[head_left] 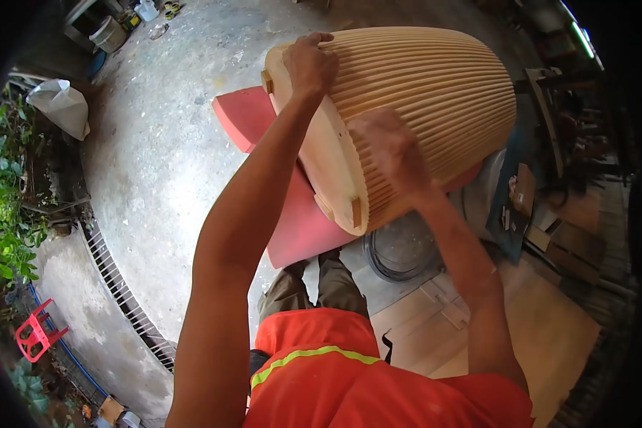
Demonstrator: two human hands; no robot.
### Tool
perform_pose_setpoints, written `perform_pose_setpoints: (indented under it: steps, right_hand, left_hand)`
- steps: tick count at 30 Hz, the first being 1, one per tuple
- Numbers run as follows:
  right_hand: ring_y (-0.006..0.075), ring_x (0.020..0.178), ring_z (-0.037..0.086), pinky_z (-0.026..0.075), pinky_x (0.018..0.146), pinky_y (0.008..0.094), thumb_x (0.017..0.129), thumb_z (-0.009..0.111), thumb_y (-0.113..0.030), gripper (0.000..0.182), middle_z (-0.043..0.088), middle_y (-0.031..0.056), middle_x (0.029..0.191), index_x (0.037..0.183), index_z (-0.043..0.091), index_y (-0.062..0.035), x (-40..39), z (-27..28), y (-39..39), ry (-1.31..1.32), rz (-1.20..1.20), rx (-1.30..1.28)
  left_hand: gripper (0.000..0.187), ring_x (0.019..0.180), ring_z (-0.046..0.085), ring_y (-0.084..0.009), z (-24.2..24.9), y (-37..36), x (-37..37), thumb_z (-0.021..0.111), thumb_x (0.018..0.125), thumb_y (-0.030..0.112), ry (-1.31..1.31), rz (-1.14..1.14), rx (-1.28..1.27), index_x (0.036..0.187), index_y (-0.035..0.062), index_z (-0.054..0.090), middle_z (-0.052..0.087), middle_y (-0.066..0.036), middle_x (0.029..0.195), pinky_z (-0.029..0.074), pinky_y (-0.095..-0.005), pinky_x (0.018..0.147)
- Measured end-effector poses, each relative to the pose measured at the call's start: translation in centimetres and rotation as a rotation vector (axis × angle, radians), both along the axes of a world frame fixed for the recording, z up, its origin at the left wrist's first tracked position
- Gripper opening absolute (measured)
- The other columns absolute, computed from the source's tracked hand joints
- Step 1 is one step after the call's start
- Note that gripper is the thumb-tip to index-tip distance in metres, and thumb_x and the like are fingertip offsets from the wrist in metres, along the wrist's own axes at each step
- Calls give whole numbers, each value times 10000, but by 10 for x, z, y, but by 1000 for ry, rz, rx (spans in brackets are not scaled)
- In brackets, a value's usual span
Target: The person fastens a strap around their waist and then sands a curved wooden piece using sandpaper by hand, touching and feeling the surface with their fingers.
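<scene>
A large rounded wooden piece (435, 85) with lengthwise ribs lies on its side in front of me. Its flat pale end board (328, 153) faces left, with small wooden blocks fixed to it. My left hand (312, 65) grips the upper edge of that end, fingers bent over the rim. Lower down, my right hand (392, 146) is closed and blurred by motion against the ribs, close to the end board. Whatever it holds, if anything, is hidden. Beneath the wooden piece is a pink padded support (303, 228).
A coiled black hose (399, 257) and flat wooden sheets (542, 335) lie on the floor to the right. Cardboard boxes (567, 242) stand beyond. At left are a white sack (60, 107), a red plastic chair (37, 332), a drain grate (125, 296) and plants (3, 192).
</scene>
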State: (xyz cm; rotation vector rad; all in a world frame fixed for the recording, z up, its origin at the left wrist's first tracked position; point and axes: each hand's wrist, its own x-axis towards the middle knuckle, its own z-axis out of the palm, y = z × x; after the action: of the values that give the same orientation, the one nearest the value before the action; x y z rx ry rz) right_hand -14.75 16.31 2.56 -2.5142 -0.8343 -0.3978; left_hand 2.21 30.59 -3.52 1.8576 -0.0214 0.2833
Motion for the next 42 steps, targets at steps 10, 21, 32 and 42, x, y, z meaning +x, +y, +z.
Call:
perform_pose_setpoints:
  steps: [10,21,32,42]
  right_hand:
    - [359,1077,636,528,951,451,810,572,77,336,700,156,1077,1115,687,-2,7,-1,-27,-13,-89,25]
    - [344,1061,646,536,947,444,822,586,65,319,707,143,1098,1110,700,-11,4,-13,-19,-52,-163,4]
    - [324,1112,647,542,980,429,835,670,49,295,702,114,1131,1112,738,-26,-15,-14,13,-127,-86,110]
    - [329,1152,647,528,1001,440,848,665,42,290,715,118,1159,1113,750,-40,-21,-32,25,-175,-158,176]
  left_hand:
    - [354,1105,640,-351,0,-3,-2,652,772,115,-47,37,66,1097,122,793,730,-187,1127,380,-465,1077]
    - [387,1068,690,-379,10,1,-8,585,801,68,-73,81,160,1132,96,783,729,-236,1131,516,-414,983]
    - [352,1108,633,-346,3,-2,-2,637,788,120,-75,53,66,1107,107,785,729,-165,1093,386,-458,1075]
    - [342,1091,642,-378,1,-3,1,644,792,136,-41,36,30,1102,112,787,729,-175,1131,408,-450,1061]
